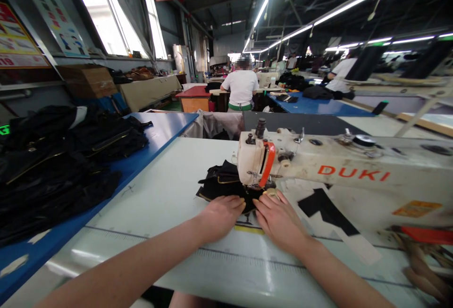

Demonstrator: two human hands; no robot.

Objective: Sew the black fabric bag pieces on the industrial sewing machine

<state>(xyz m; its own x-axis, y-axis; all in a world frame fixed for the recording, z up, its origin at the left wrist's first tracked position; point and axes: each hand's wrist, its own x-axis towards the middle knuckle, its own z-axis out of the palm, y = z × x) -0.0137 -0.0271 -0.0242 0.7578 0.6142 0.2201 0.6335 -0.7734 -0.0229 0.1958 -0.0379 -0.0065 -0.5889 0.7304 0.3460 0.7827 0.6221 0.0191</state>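
A black fabric piece with a brass-coloured zipper point(226, 179) lies on the pale sewing table, partly under the head of a white sewing machine point(354, 164) marked DUKI. My left hand point(222, 216) rests on its near edge, fingers together and pressed onto the cloth left of the needle area. Close on the other side, my right hand point(279, 218) has its fingertips on the same cloth, just below the presser foot. The fingertips of both hands nearly meet, with a strip of black cloth between them. The needle itself is too small to make out.
Black zippered garments point(63, 162) are heaped on a blue table point(170, 126) at left. Black and white cut pieces point(329, 211) lie under the machine arm. A ruler scale point(247, 257) runs along the near table. Ahead, a person in a white shirt point(241, 87) sits facing away.
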